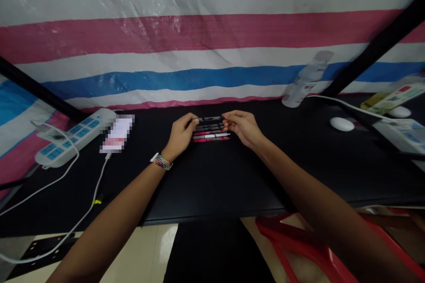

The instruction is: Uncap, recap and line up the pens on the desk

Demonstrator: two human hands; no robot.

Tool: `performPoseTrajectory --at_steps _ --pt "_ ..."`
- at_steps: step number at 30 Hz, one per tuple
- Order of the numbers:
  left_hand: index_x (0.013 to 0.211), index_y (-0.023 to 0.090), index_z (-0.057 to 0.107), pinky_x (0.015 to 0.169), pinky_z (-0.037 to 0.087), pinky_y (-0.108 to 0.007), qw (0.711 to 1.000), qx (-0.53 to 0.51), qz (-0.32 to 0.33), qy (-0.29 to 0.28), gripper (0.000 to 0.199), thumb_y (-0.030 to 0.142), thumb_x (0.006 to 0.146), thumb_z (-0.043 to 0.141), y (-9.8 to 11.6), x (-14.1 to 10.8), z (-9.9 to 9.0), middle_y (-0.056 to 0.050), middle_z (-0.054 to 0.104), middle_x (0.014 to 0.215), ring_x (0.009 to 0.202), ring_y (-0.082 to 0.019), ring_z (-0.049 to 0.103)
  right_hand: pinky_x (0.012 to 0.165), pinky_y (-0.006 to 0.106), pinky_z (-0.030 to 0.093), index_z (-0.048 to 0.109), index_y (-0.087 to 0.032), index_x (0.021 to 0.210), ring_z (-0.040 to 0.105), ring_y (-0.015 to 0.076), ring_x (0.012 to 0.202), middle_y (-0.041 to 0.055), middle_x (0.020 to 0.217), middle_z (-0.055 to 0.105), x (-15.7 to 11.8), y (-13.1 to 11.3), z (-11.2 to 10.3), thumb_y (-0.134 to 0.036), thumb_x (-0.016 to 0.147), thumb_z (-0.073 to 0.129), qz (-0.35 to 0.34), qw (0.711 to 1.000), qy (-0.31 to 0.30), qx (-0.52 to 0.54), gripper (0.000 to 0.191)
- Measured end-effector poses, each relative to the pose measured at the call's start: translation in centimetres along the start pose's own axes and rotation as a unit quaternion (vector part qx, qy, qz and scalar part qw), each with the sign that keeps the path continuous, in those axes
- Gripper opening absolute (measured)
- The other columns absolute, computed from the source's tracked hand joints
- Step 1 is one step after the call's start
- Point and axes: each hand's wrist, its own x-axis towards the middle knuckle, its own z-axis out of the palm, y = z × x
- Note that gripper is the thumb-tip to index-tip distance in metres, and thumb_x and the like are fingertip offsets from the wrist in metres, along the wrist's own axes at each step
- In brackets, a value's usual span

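Note:
Several pens lie side by side in a row on the black table (212, 177), among them a pink pen (210, 139) nearest me and a white pen (214, 135) just behind it. At the far end of the row is a black pen (212, 119). My left hand (182, 135), with a woven band at the wrist, pinches its left end. My right hand (244, 127) has its fingers closed at the right end of the same pen. The fingertips partly hide both ends of the row.
On the left are a white power strip (75, 137) and a phone (117, 133) with a cable. At the back right a clear bottle (307, 80) stands near a white mouse-like object (341, 124). Striped sheeting (199, 31) hangs behind. A red stool (299, 239) is below the front edge.

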Motion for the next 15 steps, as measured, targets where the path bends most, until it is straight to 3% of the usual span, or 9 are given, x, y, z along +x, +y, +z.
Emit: performPoseTrajectory --at_steps 3,7,15 --pt "0.091 0.024 0.069 0.078 0.048 -0.035 0.998 0.036 0.043 -0.005 0.021 0.033 0.107 0.058 0.26 -0.08 -0.11 -0.002 0.068 0.082 0.078 -0.021 0.063 0.074 0.043 0.064 0.075 -0.018 0.082 0.065 0.0188 0.069 0.0059 0.075 0.068 0.24 0.10 -0.33 -0.031 0.080 0.088 0.010 1.000 0.000 0.003 0.018" --pt "0.113 0.024 0.076 0.094 0.053 -0.039 0.991 0.076 0.109 -0.018 0.019 0.033 0.109 0.060 0.55 -0.20 -0.40 -0.008 0.076 0.107 0.099 -0.024 0.070 0.073 0.042 0.064 0.074 -0.018 0.080 0.063 0.0182 0.068 0.0061 0.075 0.067 0.43 0.11 -0.57 -0.026 0.079 0.085 0.029 0.999 0.010 0.015 0.014" --pt "0.112 0.024 0.079 0.089 0.055 -0.039 0.990 0.078 0.107 -0.039 0.021 0.035 0.109 0.061 0.66 -0.44 -0.59 -0.008 0.073 0.100 0.093 -0.025 0.069 0.068 0.033 0.063 0.078 -0.016 0.077 0.063 0.0164 0.066 0.0057 0.070 0.068 0.04 0.00 0.05 -0.018 0.075 0.084 0.048 0.997 0.007 0.057 0.006"
